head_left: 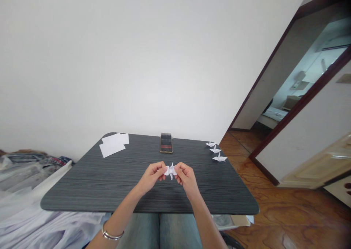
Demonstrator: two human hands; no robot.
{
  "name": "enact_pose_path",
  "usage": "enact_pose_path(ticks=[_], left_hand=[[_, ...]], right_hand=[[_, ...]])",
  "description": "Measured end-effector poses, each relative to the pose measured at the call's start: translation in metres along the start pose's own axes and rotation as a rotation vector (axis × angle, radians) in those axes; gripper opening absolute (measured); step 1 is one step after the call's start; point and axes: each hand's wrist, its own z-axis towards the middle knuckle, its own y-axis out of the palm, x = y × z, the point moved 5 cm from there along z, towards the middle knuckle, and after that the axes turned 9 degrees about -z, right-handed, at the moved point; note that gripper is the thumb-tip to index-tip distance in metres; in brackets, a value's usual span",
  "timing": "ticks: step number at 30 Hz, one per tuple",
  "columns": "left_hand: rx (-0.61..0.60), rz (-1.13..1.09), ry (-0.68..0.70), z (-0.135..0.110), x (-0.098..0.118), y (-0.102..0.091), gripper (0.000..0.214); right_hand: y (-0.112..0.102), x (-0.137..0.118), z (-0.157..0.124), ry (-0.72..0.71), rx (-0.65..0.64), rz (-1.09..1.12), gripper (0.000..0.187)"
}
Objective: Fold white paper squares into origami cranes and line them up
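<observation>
Paper crane [170, 170] held over middle of dark grey bench [82, 194], left hand [150, 177] and right hand [186, 179] each clamped on one wing, grips close together. Three more paper cranes [215, 151] near bench's right edge; white paper sheets [113, 144] at far left corner; phone [166, 143] at back edge.

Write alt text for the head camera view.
The left hand and right hand pinch a white origami crane over a dark grey table. Three more cranes sit far right, white paper sheets far left, a phone between.
</observation>
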Motion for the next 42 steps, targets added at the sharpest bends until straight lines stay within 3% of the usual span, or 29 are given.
enact_pose_path(ticks=[18, 37, 42], left_hand=[[0.065, -0.128, 0.028, -0.003, -0.007, -0.001, 0.034], [0.123, -0.11, 0.005, -0.001, -0.011, -0.018, 0.029], [0.28, -0.056, 0.052, -0.001, -0.01, -0.041, 0.028]], right_hand=[[0.006, 0.002, -0.004, 0.09, -0.039, 0.262, 0.036], [-0.014, 0.002, -0.003, 0.018, 0.023, 0.062, 0.029], [-0.031, 0.007, -0.001, -0.086, 0.17, -0.111, 0.026]])
